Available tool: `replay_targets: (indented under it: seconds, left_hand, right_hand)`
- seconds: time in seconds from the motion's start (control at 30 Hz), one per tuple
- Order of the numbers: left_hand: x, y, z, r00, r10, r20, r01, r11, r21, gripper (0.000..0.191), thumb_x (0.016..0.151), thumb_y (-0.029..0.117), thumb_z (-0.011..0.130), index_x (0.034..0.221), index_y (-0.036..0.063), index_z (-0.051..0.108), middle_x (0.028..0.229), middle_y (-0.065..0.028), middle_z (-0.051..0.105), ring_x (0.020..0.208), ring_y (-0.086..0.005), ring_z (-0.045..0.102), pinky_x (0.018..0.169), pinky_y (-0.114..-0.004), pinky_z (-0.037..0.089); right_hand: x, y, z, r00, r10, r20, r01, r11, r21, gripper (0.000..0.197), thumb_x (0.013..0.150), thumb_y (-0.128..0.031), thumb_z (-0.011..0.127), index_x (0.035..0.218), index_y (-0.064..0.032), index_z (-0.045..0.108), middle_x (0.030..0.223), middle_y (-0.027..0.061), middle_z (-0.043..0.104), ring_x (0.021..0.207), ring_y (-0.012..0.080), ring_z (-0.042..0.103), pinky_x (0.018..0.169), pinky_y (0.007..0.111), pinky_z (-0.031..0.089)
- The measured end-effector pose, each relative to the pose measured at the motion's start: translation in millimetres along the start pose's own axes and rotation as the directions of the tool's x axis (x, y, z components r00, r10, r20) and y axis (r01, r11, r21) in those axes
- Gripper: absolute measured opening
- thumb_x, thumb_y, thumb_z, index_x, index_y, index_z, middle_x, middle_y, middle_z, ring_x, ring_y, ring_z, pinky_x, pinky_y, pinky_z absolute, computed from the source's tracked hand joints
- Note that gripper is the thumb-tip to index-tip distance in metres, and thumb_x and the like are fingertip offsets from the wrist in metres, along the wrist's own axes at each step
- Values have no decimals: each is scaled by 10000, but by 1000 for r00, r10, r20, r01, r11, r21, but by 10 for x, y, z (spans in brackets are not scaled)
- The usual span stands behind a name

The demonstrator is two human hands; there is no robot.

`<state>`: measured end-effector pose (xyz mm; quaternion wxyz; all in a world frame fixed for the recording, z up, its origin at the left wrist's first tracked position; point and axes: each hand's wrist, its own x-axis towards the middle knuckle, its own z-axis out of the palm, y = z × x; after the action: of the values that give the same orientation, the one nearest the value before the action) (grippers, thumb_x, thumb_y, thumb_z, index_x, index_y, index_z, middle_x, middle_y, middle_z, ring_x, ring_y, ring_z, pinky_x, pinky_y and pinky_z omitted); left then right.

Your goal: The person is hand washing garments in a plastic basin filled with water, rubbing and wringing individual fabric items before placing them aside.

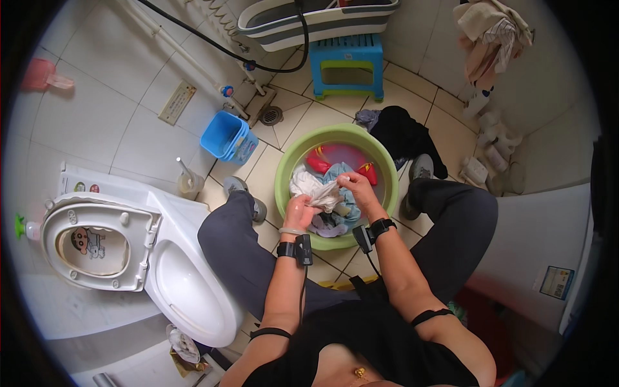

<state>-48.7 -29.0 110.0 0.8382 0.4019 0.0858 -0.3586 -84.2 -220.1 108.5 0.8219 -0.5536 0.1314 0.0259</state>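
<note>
A round green plastic basin (282,193) stands on the tiled floor between my feet, with water and several wet clothes in it. My left hand (299,213) grips a white cloth garment (305,183) at the basin's left side. Slightly higher and to the right, my right hand (359,189) pinches another part of that garment, which is stretched between both hands. Beneath it lie a light blue cloth (349,213) and a pale lavender piece (330,227). Red cloth with yellow trim (319,160) shows in the water at the far side.
Dark clothes (401,133) lie on the floor beyond the basin's right. A blue bucket (225,135) stands near a floor drain (271,115). Farther back, a blue stool (346,60) stands beneath a collapsible tub (319,24). A white toilet (188,285) is at my left, a toilet-brush holder (191,183) beside it.
</note>
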Motion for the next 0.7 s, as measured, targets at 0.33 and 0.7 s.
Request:
replay_targets:
  seconds: [0.33, 0.7]
  left_hand:
    - [-126, 46, 184, 954, -3, -301, -6, 1000, -28, 313, 854, 242, 559, 1103, 55, 529, 1015, -67, 586, 930, -220, 569, 792, -418, 469]
    - [-186, 284, 176, 934, 276, -228, -331, 910, -251, 268, 817, 95, 502, 1040, -46, 550, 993, -123, 605, 924, -227, 581, 851, -335, 442]
  right_hand:
    - [-40, -584, 205, 986, -125, 112, 16, 734, 679, 143, 880, -195, 481, 924, -62, 509, 861, 50, 536, 891, 220, 548, 852, 437, 435]
    - [64, 171, 49, 993, 56, -106, -110, 775, -622, 288, 706, -190, 644, 960, -80, 565, 836, 89, 553, 730, 194, 554, 709, 337, 467]
